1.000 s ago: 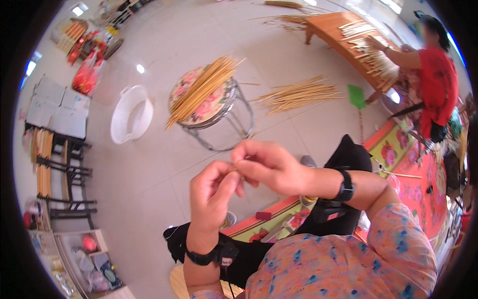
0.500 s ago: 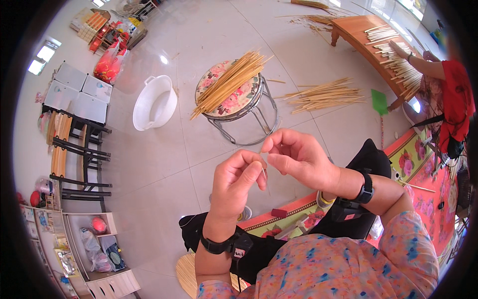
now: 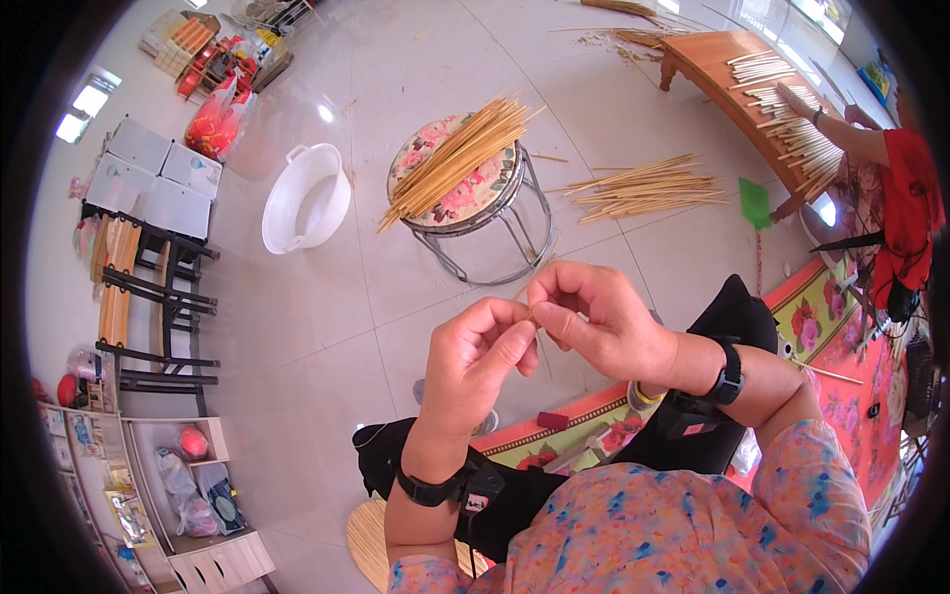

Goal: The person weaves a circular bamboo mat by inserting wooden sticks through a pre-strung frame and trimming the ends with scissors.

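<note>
My left hand (image 3: 477, 358) and my right hand (image 3: 599, 315) meet at the fingertips in front of me, above the floor. Thumb and forefinger of each are pinched together. A thin pale strand (image 3: 522, 291), thread-like, rises from between the fingertips. The left pinch hides the thin shiny needle-like piece that showed there half a second ago. Just beyond my hands stands a round stool (image 3: 432, 158) with a flowered top and metal legs. A bundle of tan stalks (image 3: 460, 163) lies across it.
More stalks (image 3: 643, 188) lie on the floor to the right. A white basin (image 3: 309, 198) stands left of the stool. At the far right, another person's hand (image 3: 797, 101) rests on stalks on a low wooden table (image 3: 708, 59). A round stalk mat (image 3: 368, 544) lies by my left arm.
My two hands have come together, closing the small gap between their fingertips. The shiny piece in the left pinch has gone out of sight. The stool and stalks stay put.
</note>
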